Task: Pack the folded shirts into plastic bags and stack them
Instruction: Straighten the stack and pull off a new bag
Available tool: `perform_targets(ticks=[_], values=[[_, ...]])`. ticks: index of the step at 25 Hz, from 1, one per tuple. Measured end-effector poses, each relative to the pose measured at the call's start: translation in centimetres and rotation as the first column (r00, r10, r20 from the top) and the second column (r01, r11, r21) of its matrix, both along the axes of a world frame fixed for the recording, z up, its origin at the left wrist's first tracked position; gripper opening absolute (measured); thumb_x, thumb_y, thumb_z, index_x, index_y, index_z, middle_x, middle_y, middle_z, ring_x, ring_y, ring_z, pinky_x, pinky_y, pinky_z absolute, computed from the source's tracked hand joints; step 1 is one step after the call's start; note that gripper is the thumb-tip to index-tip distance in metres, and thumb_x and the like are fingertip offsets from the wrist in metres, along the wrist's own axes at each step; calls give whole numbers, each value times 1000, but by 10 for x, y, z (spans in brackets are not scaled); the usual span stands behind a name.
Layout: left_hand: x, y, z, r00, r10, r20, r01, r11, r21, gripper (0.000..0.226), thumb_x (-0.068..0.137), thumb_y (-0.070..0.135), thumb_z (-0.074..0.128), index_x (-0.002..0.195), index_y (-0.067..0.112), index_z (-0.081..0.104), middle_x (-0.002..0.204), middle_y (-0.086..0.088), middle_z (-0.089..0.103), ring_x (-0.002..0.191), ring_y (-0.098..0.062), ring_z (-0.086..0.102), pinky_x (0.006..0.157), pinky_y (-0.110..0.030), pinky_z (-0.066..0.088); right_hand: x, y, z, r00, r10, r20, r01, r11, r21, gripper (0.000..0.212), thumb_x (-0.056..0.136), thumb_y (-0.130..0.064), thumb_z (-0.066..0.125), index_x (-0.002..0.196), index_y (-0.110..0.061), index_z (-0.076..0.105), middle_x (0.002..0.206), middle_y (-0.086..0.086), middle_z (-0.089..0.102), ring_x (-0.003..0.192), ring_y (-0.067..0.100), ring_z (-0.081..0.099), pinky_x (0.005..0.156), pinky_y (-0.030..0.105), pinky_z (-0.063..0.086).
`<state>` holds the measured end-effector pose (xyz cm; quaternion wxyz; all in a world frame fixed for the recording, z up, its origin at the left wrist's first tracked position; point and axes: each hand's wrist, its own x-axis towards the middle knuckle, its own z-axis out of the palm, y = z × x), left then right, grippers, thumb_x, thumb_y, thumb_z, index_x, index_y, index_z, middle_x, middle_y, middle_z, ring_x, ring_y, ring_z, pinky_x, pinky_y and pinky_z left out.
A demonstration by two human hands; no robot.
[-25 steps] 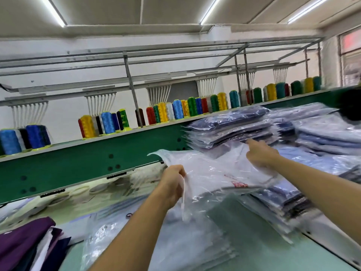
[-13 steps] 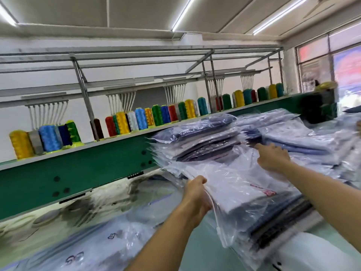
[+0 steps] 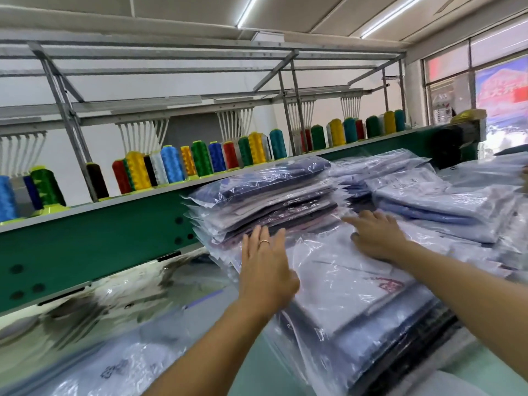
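A bagged white shirt [image 3: 351, 270] with a red mark lies on top of the near stack of bagged shirts [image 3: 400, 332] at the right. My left hand [image 3: 264, 270], with a ring on one finger, lies flat with straight fingers on the bag's left edge. My right hand [image 3: 374, 234] presses its far end, fingers spread. Behind them stands a taller stack of bagged dark shirts [image 3: 265, 195], and further right are piles of bagged light blue shirts [image 3: 434, 201].
Empty plastic bags [image 3: 114, 364] lie on the table at the lower left. A green machine beam [image 3: 94, 232] with a row of coloured thread cones [image 3: 171, 164] runs behind the stacks. Windows are at the far right.
Both hands set the bagged white shirt down on the near stack and let go of it. My left hand went from gripping the bag's edge to lying flat on it. The view has turned right.
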<state>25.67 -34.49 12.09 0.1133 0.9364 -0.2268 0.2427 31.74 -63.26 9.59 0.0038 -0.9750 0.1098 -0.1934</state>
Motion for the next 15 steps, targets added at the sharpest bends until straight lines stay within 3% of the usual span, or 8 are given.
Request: perform_targets(ticks=[3,6,9,15], values=[[16,-27,5,940,-58,-336,106,986,126,85,90,78,39,160,35,17,170,-6,7,156,-34,1,123,-60,-4,4,6,-6,974,96,-207,-83,994,71,70,83,-90,16,148,-65,10,167,-2,14,153,33,11,114,71,2],[27,-36,-11,845,33,-533,63,985,162,111,66,103,22,159,45,5,169,1,-9,154,-40,-7,116,-72,-4,4,-2,-10,953,138,-268,-102,984,146,90,57,-106,2,140,-74,5,169,-3,4,154,34,0,113,74,-6],[31,-37,-27,809,55,-586,22,992,123,128,42,113,12,155,54,-2,169,6,-10,154,-40,-7,115,-72,-5,8,-7,-9,946,167,-278,-115,974,196,95,49,-109,3,138,-77,2,169,-5,-2,154,34,-5,112,75,-6],[39,-43,-42,807,60,-587,18,992,126,131,37,115,13,153,56,-5,169,6,-13,154,-41,-9,112,-76,-6,21,-15,-16,936,215,-278,-149,959,239,92,54,-108,12,139,-75,3,168,-1,-8,153,35,-11,114,74,-2]])
